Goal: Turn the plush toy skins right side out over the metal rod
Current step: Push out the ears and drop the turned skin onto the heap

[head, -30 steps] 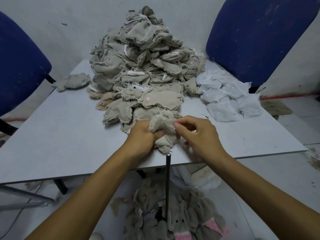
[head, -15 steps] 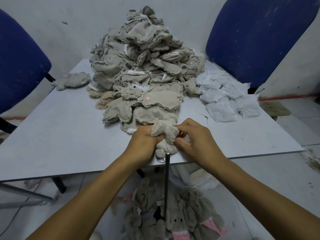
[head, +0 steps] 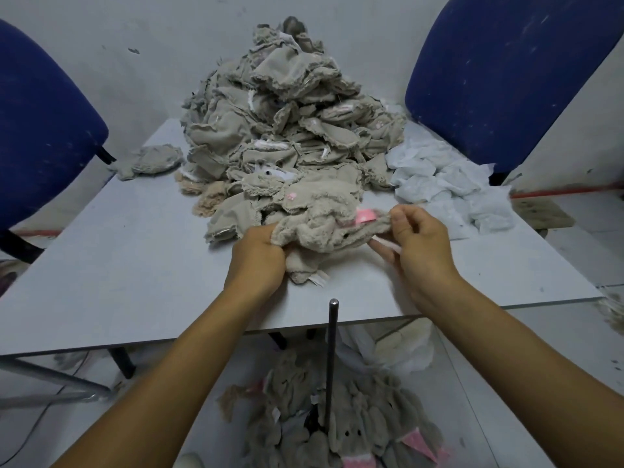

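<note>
I hold a beige plush skin [head: 324,231] stretched between both hands above the table's near part, its fuzzy side out and a pink patch showing near the right end. My left hand [head: 258,261] grips its left end. My right hand [head: 417,241] pinches its right end between thumb and fingers. The upright metal rod [head: 332,352] stands bare just in front of the table edge, below the skin and apart from it. A tall heap of inside-out beige skins [head: 280,130] fills the table's far middle.
The grey table [head: 118,265] has white fabric pieces [head: 449,184] at the right and one loose skin [head: 148,162] at the far left. Two blue chairs [head: 499,72] flank the table. Turned plush skins [head: 344,430] lie on the floor around the rod's base.
The skin has come up off the rod, whose tip now stands bare. Both hands moved away from me and apart, spreading the skin out; a pink patch now shows.
</note>
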{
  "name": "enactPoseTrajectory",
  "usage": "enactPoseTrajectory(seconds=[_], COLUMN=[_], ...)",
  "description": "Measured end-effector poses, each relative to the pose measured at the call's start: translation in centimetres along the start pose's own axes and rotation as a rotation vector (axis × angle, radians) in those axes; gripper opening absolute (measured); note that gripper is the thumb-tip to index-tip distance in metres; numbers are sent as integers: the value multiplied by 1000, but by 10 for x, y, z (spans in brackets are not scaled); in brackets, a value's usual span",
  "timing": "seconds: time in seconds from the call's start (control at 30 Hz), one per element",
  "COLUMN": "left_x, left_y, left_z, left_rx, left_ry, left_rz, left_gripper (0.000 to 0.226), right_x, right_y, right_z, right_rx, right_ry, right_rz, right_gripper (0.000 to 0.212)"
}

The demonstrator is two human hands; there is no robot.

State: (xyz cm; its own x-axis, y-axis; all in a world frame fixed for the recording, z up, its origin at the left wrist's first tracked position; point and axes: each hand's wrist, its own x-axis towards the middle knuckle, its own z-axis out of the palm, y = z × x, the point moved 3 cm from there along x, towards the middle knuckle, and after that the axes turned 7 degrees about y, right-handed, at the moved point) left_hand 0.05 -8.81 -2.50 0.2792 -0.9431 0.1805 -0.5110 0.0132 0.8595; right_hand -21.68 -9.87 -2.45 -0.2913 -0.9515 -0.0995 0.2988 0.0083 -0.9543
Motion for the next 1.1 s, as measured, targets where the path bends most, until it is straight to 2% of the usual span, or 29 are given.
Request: enactPoseTrajectory(seconds=[0.1, 0.13, 0.2, 0.23, 0.3, 0.43, 0.5, 0.6, 0.67, 0.73, 0.8, 0.87, 0.93, 1.03, 1.07, 1.1], left_x=[-8, -10, -13, -13, -11, -5, -3, -4, -6, -6, -1, 0, -5, -18, -21, -24], left_y=[14, 20, 25, 27, 26, 24, 23, 23, 23, 21, 22, 30, 38, 44, 45, 45], left_z=[5, 7, 11, 11, 12, 11, 10, 11, 12, 9, -3, -11, -8, 1, 5, 11], left_rx=[93, 151, 176, 113, -46, -151, -194, -167, -132, -66, 26, 98, 211, 419, 450, 484], left_ry=[-38, -71, -137, -150, -167, -92, -78, -106, -136, -105, 53, 174, 196, 234, 174, 42], left_rz=[134, 205, 312, 326, 264, 90, 16, 27, 93, 132, 176, 281, 421, 672, 766, 820], left_gripper=[18, 27, 43, 40, 31, 26, 26, 20, 32, 38, 34, 32, 27, 29, 29, 33], right_x=[-3, -5, -9, -10, -13, -20, -22, -26, -28, -23, -10, -1, 2, -1, -3, -4], right_y=[14, 15, 14, 11, 5, -3, -6, -9, -8, -10, -15, -17, -13, 0, 3, 4], right_z=[3, 5, 4, 3, 4, 3, 0, -1, 3, 1, -9, -17, -17, -7, -4, -1], right_rx=[-22, -57, -212, -345, -518, -628, -676, -718, -770, -676, -373, -201, -135, -15, 16, 12], right_ry=[-56, -86, -127, -139, -195, -256, -240, -191, -200, -109, 68, 174, 195, 142, 95, 55], right_rz=[128, 118, -23, -147, -351, -611, -692, -805, -865, -764, -475, -298, -201, -26, 30, 51], right_gripper=[13, 15, 29, 35, 41, 28, 37, 29, 14, 9, 17, 14, 6, 25, 29, 28])
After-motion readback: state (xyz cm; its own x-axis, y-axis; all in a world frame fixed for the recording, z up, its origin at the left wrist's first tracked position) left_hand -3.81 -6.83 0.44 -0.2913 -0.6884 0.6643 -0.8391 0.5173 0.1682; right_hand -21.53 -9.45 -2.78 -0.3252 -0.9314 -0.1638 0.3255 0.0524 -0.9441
